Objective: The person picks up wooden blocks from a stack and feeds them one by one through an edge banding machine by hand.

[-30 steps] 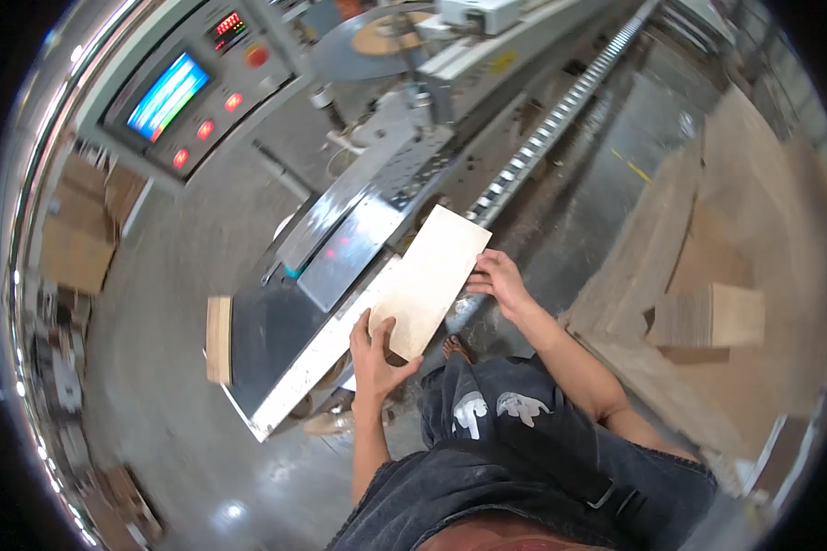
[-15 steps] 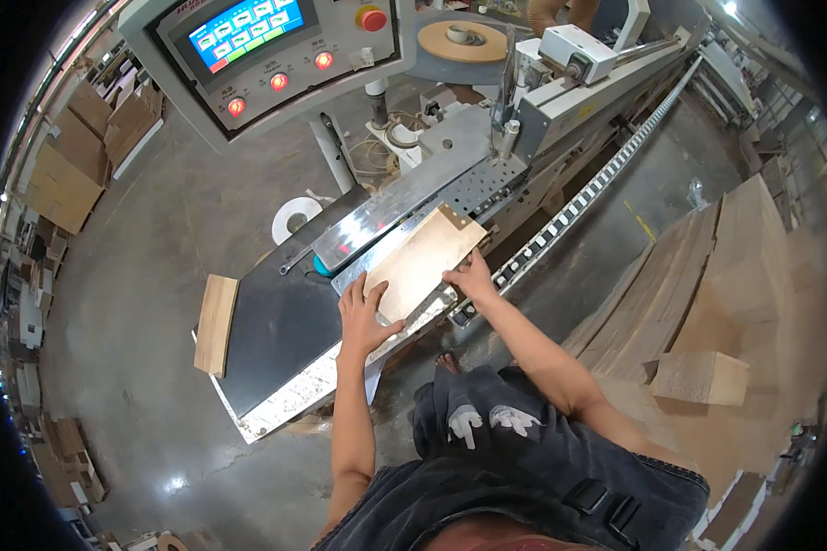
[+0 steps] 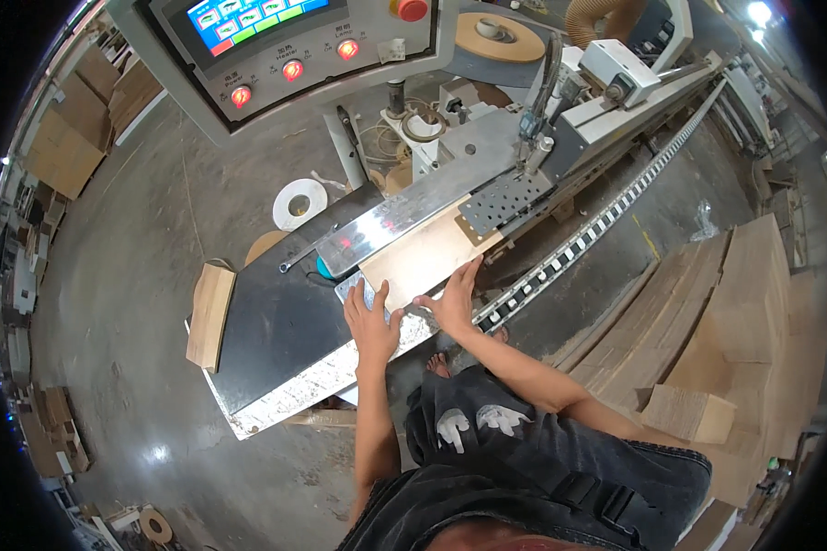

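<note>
A pale wooden board (image 3: pixel 423 260) lies flat on the machine's bed, its long side along the shiny metal guide (image 3: pixel 400 220). The far end of the board runs under a dark perforated plate (image 3: pixel 510 204). My left hand (image 3: pixel 373 326) is open, fingers spread at the board's near left end, over a strip of bare metal. On the board's near edge rests my right hand (image 3: pixel 454 301), fingers stretched out along it and thumb apart, not wrapped round anything.
A control panel (image 3: pixel 294 101) with lit red buttons hangs at the upper left. Another wooden piece (image 3: pixel 211 317) lies on the black table's (image 3: pixel 280 312) left end. A wrench (image 3: pixel 308 257) sits by the guide. To the right run a roller rail (image 3: pixel 588 239) and cardboard (image 3: pixel 652 312).
The board has slid away and to the right, and its far end has gone under the perforated plate. My right hand has shifted back along its near edge, fingers now straighter.
</note>
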Tool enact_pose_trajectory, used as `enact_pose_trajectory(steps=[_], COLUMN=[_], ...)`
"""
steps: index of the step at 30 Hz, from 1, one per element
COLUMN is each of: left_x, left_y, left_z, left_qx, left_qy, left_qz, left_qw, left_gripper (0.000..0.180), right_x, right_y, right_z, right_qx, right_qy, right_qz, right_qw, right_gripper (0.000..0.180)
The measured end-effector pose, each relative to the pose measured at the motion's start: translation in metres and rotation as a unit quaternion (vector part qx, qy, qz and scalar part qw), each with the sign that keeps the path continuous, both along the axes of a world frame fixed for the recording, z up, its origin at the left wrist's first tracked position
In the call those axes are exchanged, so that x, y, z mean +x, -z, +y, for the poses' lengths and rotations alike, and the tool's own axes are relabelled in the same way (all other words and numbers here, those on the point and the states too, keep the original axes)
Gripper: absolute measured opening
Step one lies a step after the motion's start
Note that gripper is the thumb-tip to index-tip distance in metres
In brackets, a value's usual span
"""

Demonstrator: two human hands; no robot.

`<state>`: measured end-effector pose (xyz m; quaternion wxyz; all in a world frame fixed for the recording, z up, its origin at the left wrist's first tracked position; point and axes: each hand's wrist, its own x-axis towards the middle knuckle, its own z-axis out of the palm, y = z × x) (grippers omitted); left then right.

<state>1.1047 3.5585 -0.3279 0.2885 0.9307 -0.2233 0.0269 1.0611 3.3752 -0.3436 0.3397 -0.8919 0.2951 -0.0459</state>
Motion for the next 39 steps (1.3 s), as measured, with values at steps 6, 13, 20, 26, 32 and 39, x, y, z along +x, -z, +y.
enact_pose_trajectory(steps=[6, 13, 20, 26, 32, 39], left_x=[-0.009, -0.012, -0.006, -0.003, -0.001, -0.009], left_y=[-0.003, -0.013, 0.000, 0.002, 0.022, 0.004], left_z=[-0.016, -0.034, -0.056, -0.054, -0.063, -0.059], left_qx=[0.018, 0.069, 0.074, 0.064, 0.045, 0.096], left_qy=[-0.029, -0.073, -0.131, -0.202, -0.180, -0.227], left_qz=[0.010, 0.044, 0.042, 0.042, 0.001, 0.112], left_qw=[0.999, 0.994, 0.988, 0.976, 0.983, 0.963], left_gripper=[0.075, 0.082, 0.070, 0.069, 0.084, 0.102], right_x=[0.001, -0.002, 0.007, 0.012, 0.002, 0.015], right_y=[-0.013, 0.015, 0.019, 0.014, 0.062, 0.043], right_z=[-0.015, -0.055, -0.131, -0.189, -0.264, -0.324], right_qx=[0.079, 0.156, 0.143, 0.111, -0.038, -0.065], right_qy=[0.008, 0.018, 0.044, 0.037, -0.005, 0.015], right_qz=[-0.002, -0.126, -0.118, -0.145, -0.192, -0.006], right_qw=[0.997, 0.980, 0.982, 0.982, 0.981, 0.998], right_gripper=[0.144, 0.149, 0.136, 0.135, 0.137, 0.143])
